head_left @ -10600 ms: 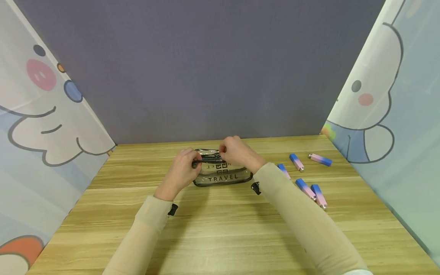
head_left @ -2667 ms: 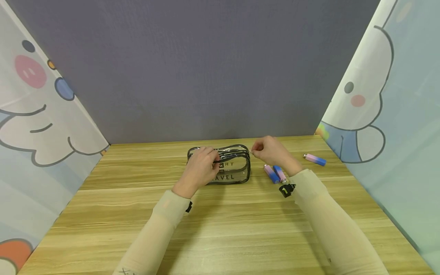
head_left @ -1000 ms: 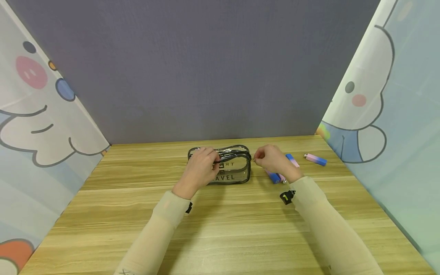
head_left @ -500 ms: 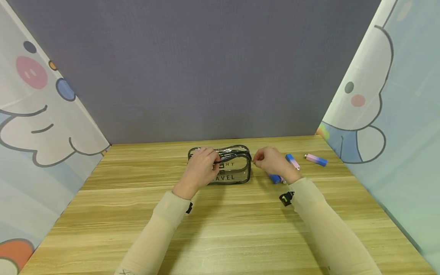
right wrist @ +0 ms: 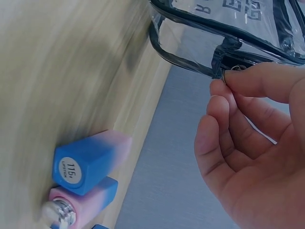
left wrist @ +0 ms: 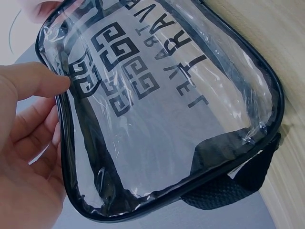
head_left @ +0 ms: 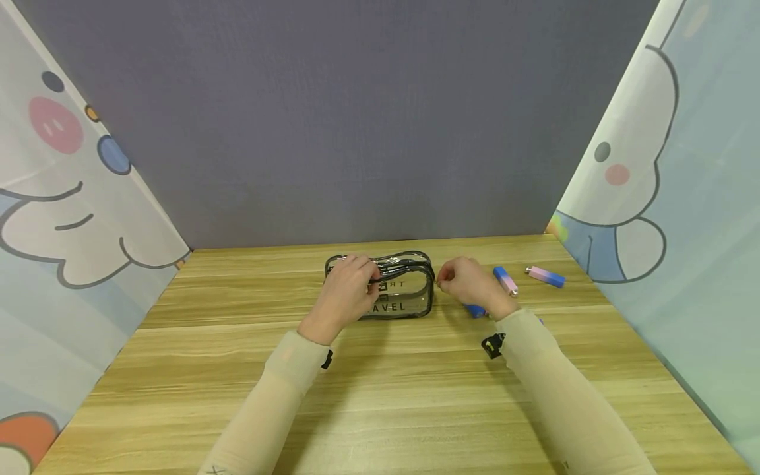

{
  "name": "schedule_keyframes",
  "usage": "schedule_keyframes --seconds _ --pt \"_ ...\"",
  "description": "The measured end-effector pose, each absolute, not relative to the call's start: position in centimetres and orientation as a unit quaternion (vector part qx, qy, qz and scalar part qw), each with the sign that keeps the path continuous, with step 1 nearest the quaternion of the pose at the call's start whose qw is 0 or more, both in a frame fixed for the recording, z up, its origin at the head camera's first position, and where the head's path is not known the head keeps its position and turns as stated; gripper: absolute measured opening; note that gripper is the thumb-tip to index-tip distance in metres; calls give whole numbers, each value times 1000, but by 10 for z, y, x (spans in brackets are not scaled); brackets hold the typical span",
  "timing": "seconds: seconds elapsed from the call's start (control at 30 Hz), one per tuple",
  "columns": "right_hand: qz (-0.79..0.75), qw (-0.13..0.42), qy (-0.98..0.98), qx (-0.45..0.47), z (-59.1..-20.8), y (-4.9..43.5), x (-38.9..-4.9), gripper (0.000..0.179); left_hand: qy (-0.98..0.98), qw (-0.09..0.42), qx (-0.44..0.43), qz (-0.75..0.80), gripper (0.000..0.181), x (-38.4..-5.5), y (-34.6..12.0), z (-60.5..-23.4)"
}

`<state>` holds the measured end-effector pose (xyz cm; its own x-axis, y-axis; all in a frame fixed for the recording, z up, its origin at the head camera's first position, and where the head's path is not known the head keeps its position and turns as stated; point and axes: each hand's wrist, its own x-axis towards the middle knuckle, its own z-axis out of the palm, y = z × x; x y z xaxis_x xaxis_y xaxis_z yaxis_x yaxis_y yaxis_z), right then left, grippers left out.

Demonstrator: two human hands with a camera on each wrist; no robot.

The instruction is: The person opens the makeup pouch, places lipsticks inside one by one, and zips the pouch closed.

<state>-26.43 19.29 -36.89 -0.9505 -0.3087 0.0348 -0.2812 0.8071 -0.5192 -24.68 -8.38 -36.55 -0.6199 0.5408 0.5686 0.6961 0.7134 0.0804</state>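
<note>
A clear pouch with black trim and TRAVEL lettering point(head_left: 410, 298) stands upright at the back middle of the table. My left hand point(head_left: 349, 290) pinches its top edge; in the left wrist view the thumb point(left wrist: 45, 81) lies on the near side of the rim, fingers behind. At the pouch's right end, my right hand point(head_left: 469, 282) pinches a small metal zipper pull point(right wrist: 233, 69) between thumb and forefinger. The zip line runs along the top, partly covered by the left hand. Through the plastic I see no contents.
Right of the pouch lie several blue-and-pink lipstick tubes: one farthest right point(head_left: 545, 276), another point(head_left: 505, 280) beside the right hand, and others partly under the right forearm. A labelled tube point(right wrist: 95, 157) shows closer up. A grey panel point(head_left: 368, 132) stands behind the table.
Earlier, both hands were at the pouch's top toward its left and middle. The right hand has since gone to the right end, then slightly down. The left hand stays still lately.
</note>
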Motion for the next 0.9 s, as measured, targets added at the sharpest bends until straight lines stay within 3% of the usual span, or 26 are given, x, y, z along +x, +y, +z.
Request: schedule_keyframes --seconds 0.9 --pt "-250 16 955 -159 -383 189 -271 11 -891 261 -346 -135 13 -246 -82 -367"
